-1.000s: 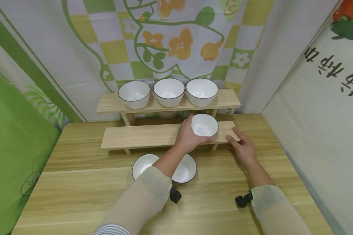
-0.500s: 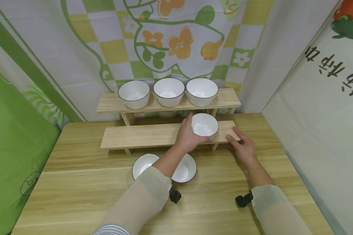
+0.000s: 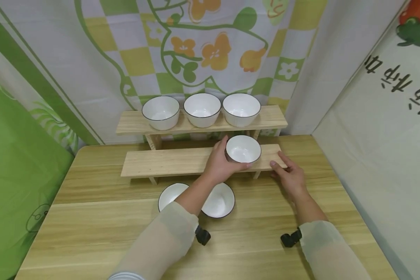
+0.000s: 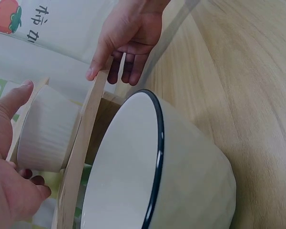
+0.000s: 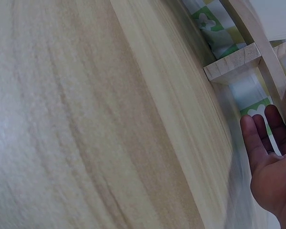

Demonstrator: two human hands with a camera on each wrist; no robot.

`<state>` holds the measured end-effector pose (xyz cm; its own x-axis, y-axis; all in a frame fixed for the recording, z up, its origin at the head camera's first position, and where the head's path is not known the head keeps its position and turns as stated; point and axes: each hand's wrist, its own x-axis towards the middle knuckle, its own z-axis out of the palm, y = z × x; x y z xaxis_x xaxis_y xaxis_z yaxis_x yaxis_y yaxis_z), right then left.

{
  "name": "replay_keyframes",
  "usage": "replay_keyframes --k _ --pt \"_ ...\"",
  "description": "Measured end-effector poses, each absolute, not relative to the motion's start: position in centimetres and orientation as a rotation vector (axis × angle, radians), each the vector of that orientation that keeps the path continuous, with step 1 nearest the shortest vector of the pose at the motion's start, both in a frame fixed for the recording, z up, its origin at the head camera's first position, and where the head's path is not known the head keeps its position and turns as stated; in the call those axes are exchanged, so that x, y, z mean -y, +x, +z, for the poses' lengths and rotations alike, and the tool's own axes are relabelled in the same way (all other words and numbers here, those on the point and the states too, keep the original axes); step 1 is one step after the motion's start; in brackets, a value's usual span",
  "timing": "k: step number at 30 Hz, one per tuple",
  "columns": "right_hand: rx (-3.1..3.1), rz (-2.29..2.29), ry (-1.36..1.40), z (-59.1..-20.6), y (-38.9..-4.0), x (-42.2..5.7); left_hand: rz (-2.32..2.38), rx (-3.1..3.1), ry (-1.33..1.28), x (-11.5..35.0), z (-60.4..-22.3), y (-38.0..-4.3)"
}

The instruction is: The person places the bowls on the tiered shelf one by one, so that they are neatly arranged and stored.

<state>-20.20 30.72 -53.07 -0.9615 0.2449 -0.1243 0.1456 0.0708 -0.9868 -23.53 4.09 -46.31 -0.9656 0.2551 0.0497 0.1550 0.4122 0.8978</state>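
In the head view, the white dark-rimmed bowl [image 3: 244, 149] stands upright toward the right end of the lower wooden shelf [image 3: 171, 161], between your two hands. Your left hand [image 3: 222, 161] is the nearer: it has the bowl to the right of its palm, thumb along the front, fingers curved at the left and back. The bowl is round, with no long axis; the shelf runs left to right. Your right hand [image 3: 292, 177] grips the shelf's right end, apart from the bowl.

In the left wrist view, the bowl's side sits between your left thumb and fingers; how firmly you hold it, you cannot tell.

In the right wrist view, your right fingers reach below the shelf board, thumb near its edge; the bowl is out of sight.
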Motion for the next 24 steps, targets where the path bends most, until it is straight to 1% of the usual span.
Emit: replay_keyframes --k 17,24 --pt "2.162 2.136 -0.436 -53.1 -20.3 -30.6 1.602 -2.56 0.414 -0.8 -46.1 -22.3" --pt "2.199 2.115 -0.418 -53.0 -20.1 -30.5 1.74 -2.465 0.406 0.9 -46.5 -21.4"
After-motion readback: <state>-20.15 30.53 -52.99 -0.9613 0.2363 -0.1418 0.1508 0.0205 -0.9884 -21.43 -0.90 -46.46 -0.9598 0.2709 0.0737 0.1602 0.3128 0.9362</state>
